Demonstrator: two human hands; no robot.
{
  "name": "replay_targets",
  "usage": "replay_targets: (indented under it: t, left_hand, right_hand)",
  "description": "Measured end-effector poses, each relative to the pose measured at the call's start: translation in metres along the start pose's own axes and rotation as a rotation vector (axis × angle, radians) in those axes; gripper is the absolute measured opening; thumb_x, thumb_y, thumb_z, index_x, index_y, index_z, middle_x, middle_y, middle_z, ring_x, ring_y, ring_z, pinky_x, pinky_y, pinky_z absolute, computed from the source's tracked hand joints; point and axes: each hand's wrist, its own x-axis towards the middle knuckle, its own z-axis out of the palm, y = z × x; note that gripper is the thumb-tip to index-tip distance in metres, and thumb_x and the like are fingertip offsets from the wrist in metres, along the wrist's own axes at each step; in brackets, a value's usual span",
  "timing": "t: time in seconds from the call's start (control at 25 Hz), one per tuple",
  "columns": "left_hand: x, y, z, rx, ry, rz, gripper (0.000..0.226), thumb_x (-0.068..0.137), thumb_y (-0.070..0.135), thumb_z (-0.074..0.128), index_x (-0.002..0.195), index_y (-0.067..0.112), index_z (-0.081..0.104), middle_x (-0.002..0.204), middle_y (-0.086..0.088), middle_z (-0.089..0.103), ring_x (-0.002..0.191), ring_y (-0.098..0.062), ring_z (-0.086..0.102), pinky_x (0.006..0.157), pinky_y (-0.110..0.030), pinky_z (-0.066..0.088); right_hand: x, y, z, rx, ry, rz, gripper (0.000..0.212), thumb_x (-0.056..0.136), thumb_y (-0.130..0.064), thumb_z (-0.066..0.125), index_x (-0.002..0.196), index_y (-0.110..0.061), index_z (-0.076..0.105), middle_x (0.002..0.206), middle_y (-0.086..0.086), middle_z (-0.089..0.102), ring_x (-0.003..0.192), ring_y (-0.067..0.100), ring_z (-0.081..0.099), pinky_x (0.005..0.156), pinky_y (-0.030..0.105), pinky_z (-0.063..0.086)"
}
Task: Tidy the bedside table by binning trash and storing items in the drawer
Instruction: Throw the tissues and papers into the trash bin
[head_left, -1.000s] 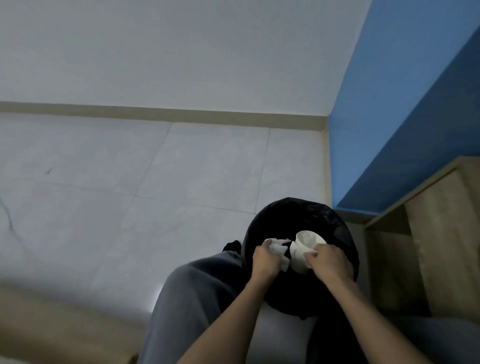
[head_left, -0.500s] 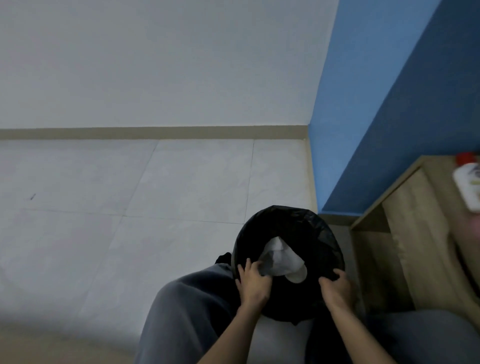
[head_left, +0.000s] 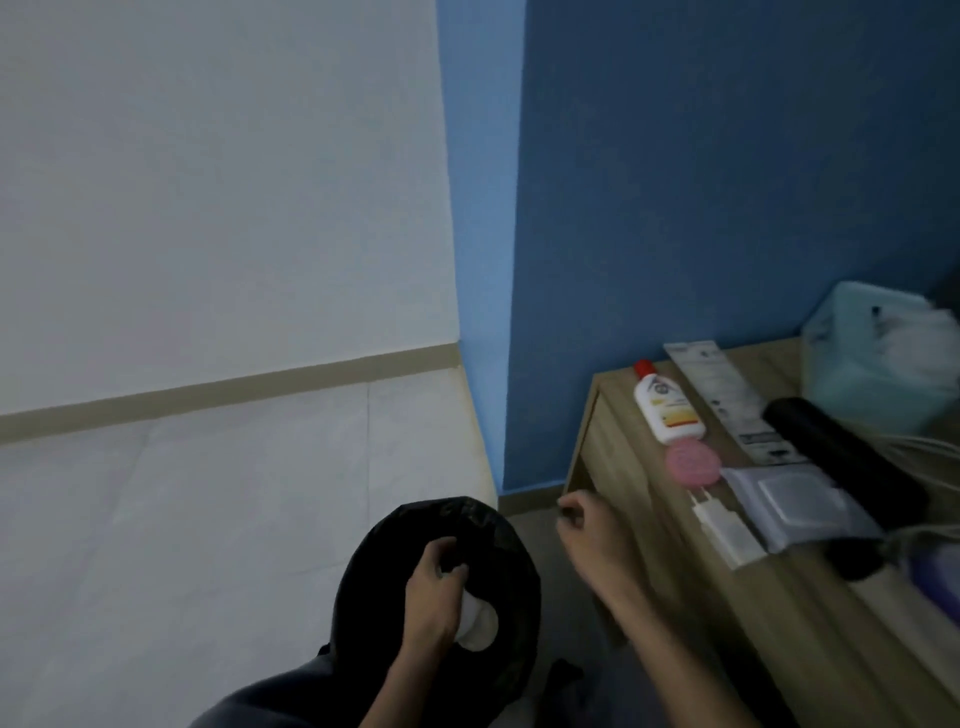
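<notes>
Left hand (head_left: 434, 587) above bin (head_left: 511, 566), loosely curled, empty; white cup (head_left: 480, 626) inside bin; right hand (head_left: 589, 535) right of bin, loosely curled, empty, short of tabletop (head_left: 779, 608).

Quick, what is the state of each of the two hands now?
Left hand: open, loosely curled over the bin, empty.
Right hand: open, loosely curled, empty.

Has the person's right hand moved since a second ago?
Yes. The right hand was over the black bin; now it is clear of it, to its right, nearer the bedside table.
</notes>
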Motion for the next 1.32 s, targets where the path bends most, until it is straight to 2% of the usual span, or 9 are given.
replay_targets:
  t: [0.16,0.28,0.48,0.64,0.76,0.88,1.08,1.2,1.32]
  left_hand:
    - [-0.023,0.078,0.055,-0.003,-0.147,0.282,0.035,0.075,0.014,0.057,0.094,0.043,0.057,0.099,0.013,0.064,0.100,-0.017,0.061,0.090,-0.033,0.049]
    - [-0.050,0.124,0.108,0.113,-0.350,0.505,0.039,0.085,0.017,0.057,0.118,0.037,0.052,0.122,0.018,0.051,0.120,-0.009,0.045,0.103,-0.028,0.039]
    - [-0.074,0.164,0.186,0.520,-0.548,0.735,0.056,0.094,0.027,0.049,0.146,0.025,0.028,0.157,0.004,0.021,0.146,-0.016,0.009,0.119,-0.038,0.010]
    - [-0.064,0.151,0.210,0.794,-0.591,0.731,0.054,0.094,0.037,0.045,0.144,0.025,0.029,0.159,-0.003,0.016,0.147,-0.025,0.009,0.120,-0.047,0.012]
    - [-0.059,0.156,0.209,0.578,-0.530,0.678,0.039,0.091,0.032,0.050,0.130,0.026,0.046,0.145,-0.004,0.042,0.132,-0.021,0.042,0.108,-0.044,0.040]
    - [-0.041,0.188,0.218,0.360,-0.300,0.627,0.029,0.092,0.015,0.048,0.119,0.015,0.057,0.128,-0.008,0.054,0.115,-0.020,0.052,0.098,-0.036,0.048]
    - [-0.001,0.247,0.251,0.157,-0.314,0.216,0.043,0.091,0.008,0.047,0.133,0.000,0.044,0.131,-0.018,0.054,0.115,-0.030,0.056,0.087,-0.030,0.048]
    - [0.007,0.261,0.268,0.257,-0.315,0.131,0.038,0.091,0.010,0.047,0.125,-0.006,0.044,0.131,-0.023,0.052,0.118,-0.036,0.053,0.090,-0.036,0.047]
    - [0.008,0.266,0.277,0.258,-0.346,0.075,0.019,0.094,0.010,0.044,0.107,0.002,0.056,0.133,-0.022,0.053,0.122,-0.033,0.053,0.089,-0.031,0.047]
  right_hand:
    - [-0.027,-0.008,-0.109,0.109,0.381,-0.170,0.010,0.085,-0.015,0.060,0.084,-0.025,0.062,0.079,-0.007,0.061,0.073,0.008,0.059,0.061,0.020,0.042]
    - [-0.050,0.028,-0.176,0.098,0.638,-0.160,0.015,0.084,-0.008,0.060,0.087,-0.022,0.059,0.091,0.004,0.063,0.082,0.021,0.060,0.070,0.026,0.041]
    - [-0.053,0.086,-0.204,-0.116,0.470,0.009,0.033,0.083,-0.010,0.062,0.116,-0.010,0.059,0.120,0.017,0.060,0.110,0.033,0.054,0.090,0.038,0.041]
    - [-0.038,0.088,-0.196,-0.327,0.272,0.083,0.028,0.091,-0.026,0.050,0.117,-0.022,0.056,0.125,0.004,0.058,0.116,0.018,0.051,0.100,0.034,0.035]
    - [-0.027,0.087,-0.204,-0.253,0.279,0.173,0.029,0.091,-0.026,0.051,0.119,-0.021,0.055,0.123,0.008,0.058,0.111,0.021,0.053,0.094,0.035,0.041]
    - [-0.001,0.093,-0.217,-0.122,0.470,0.052,0.031,0.083,-0.012,0.061,0.114,-0.006,0.060,0.121,0.018,0.058,0.108,0.033,0.056,0.086,0.036,0.045]
    - [0.058,0.094,-0.223,-0.289,0.354,-0.096,0.056,0.083,-0.022,0.062,0.135,-0.013,0.043,0.150,0.011,0.033,0.137,0.029,0.029,0.111,0.043,0.029]
    - [0.088,0.094,-0.212,-0.562,0.272,-0.131,0.060,0.086,-0.046,0.045,0.140,-0.022,0.035,0.154,0.007,0.027,0.142,0.027,0.018,0.114,0.048,0.018]
    - [0.095,0.094,-0.208,-0.666,0.280,-0.096,0.076,0.075,-0.062,0.018,0.136,-0.025,0.044,0.152,0.006,0.031,0.141,0.028,0.023,0.110,0.050,0.020]
